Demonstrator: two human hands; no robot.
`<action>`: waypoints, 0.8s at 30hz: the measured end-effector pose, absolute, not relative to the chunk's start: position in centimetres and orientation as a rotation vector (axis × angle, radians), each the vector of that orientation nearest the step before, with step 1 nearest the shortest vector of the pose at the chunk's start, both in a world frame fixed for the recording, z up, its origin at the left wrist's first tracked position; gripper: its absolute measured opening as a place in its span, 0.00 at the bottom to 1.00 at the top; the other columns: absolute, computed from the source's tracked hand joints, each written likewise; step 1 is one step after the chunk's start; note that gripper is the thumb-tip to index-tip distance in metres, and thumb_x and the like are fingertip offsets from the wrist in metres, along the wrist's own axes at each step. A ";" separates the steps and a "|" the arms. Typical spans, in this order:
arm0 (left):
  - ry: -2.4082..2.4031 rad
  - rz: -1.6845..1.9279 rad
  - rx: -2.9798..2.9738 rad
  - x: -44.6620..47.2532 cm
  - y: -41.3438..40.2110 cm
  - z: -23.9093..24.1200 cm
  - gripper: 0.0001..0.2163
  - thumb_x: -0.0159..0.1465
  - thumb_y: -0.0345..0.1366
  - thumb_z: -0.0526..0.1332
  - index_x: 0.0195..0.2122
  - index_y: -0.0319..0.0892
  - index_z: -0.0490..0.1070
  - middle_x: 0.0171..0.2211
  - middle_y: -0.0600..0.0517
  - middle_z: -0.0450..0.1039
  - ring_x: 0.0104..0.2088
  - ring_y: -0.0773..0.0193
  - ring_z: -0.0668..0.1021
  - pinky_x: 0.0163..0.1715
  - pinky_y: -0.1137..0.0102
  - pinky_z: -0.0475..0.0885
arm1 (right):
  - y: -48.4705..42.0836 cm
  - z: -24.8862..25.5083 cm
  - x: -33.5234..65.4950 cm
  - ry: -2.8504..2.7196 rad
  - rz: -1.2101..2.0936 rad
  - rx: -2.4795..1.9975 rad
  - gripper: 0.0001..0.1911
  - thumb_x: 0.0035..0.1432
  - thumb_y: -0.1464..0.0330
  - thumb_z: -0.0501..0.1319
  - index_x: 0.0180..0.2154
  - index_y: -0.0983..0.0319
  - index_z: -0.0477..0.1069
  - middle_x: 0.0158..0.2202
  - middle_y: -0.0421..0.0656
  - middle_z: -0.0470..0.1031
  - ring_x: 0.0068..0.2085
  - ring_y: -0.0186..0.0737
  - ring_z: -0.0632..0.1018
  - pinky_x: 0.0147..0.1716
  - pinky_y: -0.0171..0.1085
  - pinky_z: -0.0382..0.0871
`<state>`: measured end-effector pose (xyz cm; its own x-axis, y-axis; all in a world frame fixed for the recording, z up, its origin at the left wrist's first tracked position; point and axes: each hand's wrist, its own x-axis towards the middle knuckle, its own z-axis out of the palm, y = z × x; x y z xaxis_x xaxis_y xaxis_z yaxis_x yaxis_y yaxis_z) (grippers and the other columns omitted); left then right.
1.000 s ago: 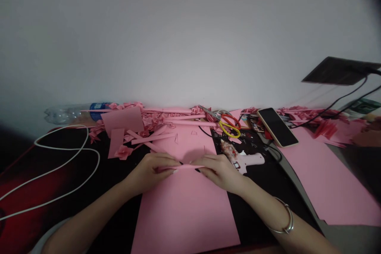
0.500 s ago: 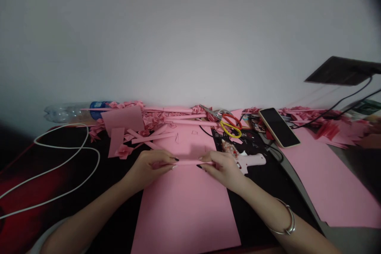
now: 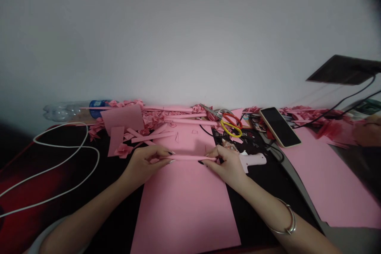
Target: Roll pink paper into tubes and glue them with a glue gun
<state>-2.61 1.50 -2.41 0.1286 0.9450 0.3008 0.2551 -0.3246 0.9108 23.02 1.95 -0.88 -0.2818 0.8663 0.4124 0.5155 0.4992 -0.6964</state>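
Both hands pinch a thin rolled tube of pink paper [image 3: 187, 158], held level across the middle of the view. My left hand [image 3: 149, 163] grips it near the left end between thumb and fingers. At the right end, the thumb and fingers of my right hand [image 3: 229, 164] are closed on it. Under the tube lies a large pink paper sheet [image 3: 186, 206] with small pen marks at its far part. A white glue gun [image 3: 253, 159] rests just beyond my right hand, partly hidden by it.
Red and yellow handled scissors [image 3: 231, 126], pink paper flowers [image 3: 123, 150] and paper rolls crowd the wall side. A phone [image 3: 279, 127] leans at the right beside another pink sheet [image 3: 330, 182]. A plastic bottle [image 3: 64, 111] lies far left, near a white cable [image 3: 99, 158].
My hands have moved apart along the paper tube, showing more of it between them. The tube sits slightly farther from me.
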 end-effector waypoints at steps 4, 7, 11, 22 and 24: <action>1.164 1.273 1.623 -2.4 1.4 -2.0 0.04 0.51 0.32 0.67 0.24 0.41 0.72 0.26 0.52 0.77 0.29 0.62 0.79 0.29 0.71 0.75 | 2.0 -0.6 23.0 -1.931 0.538 -1.172 0.12 0.50 0.66 0.67 0.22 0.60 0.66 0.24 0.41 0.77 0.22 0.34 0.72 0.21 0.32 0.64; 1.153 1.291 1.601 -2.4 1.4 -2.0 0.05 0.51 0.32 0.67 0.24 0.41 0.71 0.27 0.51 0.77 0.30 0.62 0.78 0.30 0.70 0.76 | 2.0 -0.5 23.0 -1.932 0.521 -1.184 0.13 0.51 0.64 0.66 0.22 0.60 0.66 0.24 0.41 0.77 0.21 0.34 0.72 0.21 0.33 0.64; 1.166 1.272 1.601 -2.5 1.4 -2.1 0.05 0.52 0.32 0.67 0.28 0.41 0.72 0.28 0.52 0.76 0.30 0.64 0.78 0.31 0.71 0.75 | 2.1 -0.7 23.1 -1.938 0.497 -1.178 0.12 0.52 0.64 0.65 0.23 0.60 0.66 0.25 0.42 0.77 0.22 0.34 0.71 0.22 0.33 0.64; 1.196 1.286 1.450 -2.5 1.3 -1.6 0.17 0.51 0.35 0.68 0.41 0.40 0.67 0.33 0.49 0.77 0.36 0.58 0.80 0.34 0.67 0.77 | 2.3 -1.1 23.2 -1.914 0.506 -1.187 0.11 0.53 0.64 0.65 0.24 0.60 0.67 0.25 0.42 0.76 0.23 0.34 0.71 0.22 0.33 0.64; 1.211 1.301 1.459 -2.5 1.3 -1.6 0.17 0.51 0.35 0.68 0.40 0.40 0.67 0.32 0.49 0.78 0.35 0.58 0.80 0.34 0.67 0.77 | 2.3 -1.1 23.2 -1.908 0.502 -1.185 0.11 0.53 0.64 0.65 0.24 0.60 0.67 0.25 0.42 0.76 0.23 0.35 0.72 0.22 0.33 0.64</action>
